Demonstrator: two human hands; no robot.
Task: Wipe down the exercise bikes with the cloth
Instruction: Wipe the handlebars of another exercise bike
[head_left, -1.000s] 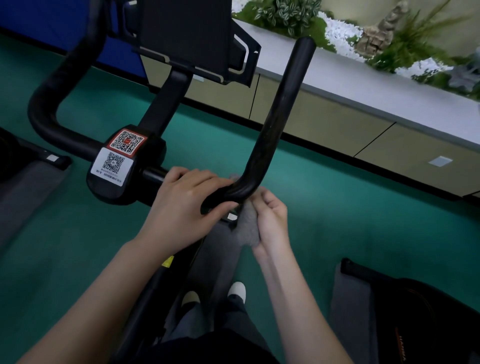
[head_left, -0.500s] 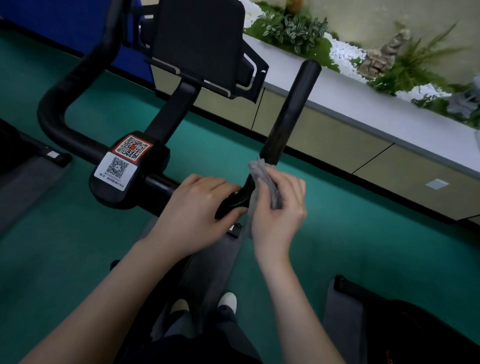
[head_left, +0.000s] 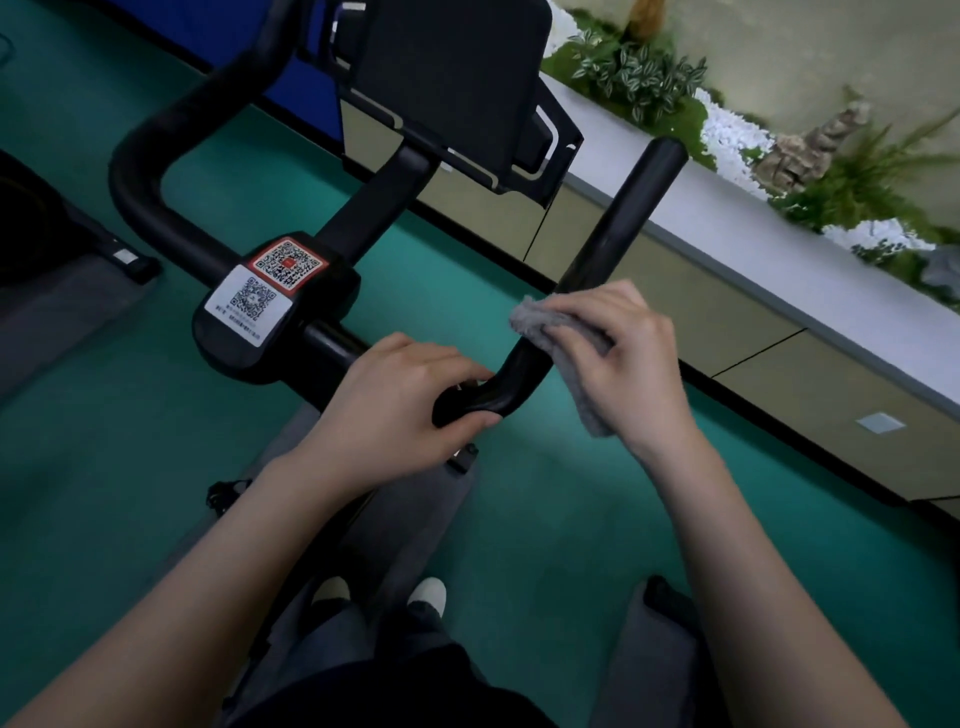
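**Item:** exercise bike (head_left: 374, 208), handlebar wipe under way. All places are given from the clamp block (head_left: 275, 306), which is carrying two QR labels.

1. Left loop (head_left: 140, 171) of the bar: curving up and left of the clamp block. No hand or cloth is touching it.
2. Console (head_left: 452, 78): sitting above and right of the clamp block, on the stem.
3. Left hand (head_left: 400, 410): just right of the clamp block, fingers and thumb curling round the handlebar bend (head_left: 488, 400), apparently bracing the bike.
4. Right horn (head_left: 623, 228): rising from the bend, further right of the clamp block.
5. Cloth (head_left: 537, 325): grey, wrapping the lower right horn, well right of the clamp block.
6. Right hand (head_left: 628, 358): farthest right of the clamp block, gripping the cloth around the horn.

**Step judged:** the person is wiping the right horn.

**Next move:** probably calling for the wrapped cloth to slide up towards the horn's tip under firm pressure, with the left hand bracing.
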